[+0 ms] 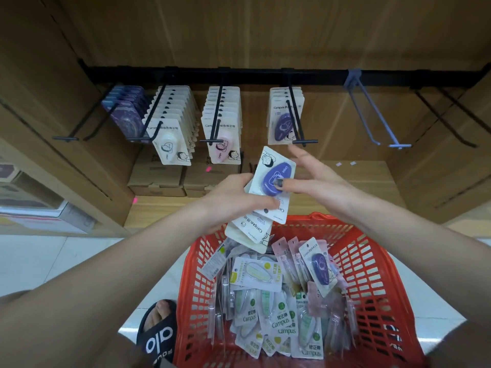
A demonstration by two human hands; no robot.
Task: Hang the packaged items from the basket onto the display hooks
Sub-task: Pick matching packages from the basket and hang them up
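Observation:
My left hand (236, 193) grips a fanned stack of white carded packs (252, 229) above the red basket (369, 264). The top pack (275, 179), with a purple correction tape, stands upside down. My right hand (310, 179) pinches that pack, thumb on the purple blister, fingers spread behind it. Both hands are just below the hook (297, 120) that carries several matching purple packs (285, 118). Many more packs (276, 301) lie loose in the basket.
Hooks on a black rail (265, 75) hold dark purple (125, 112), white (172, 128) and pink packs (223, 123). A grey hook (377, 115) and black hooks at the right hang bare. Cardboard boxes (156, 179) sit on the shelf below. My sandalled foot (159, 330) is beside the basket.

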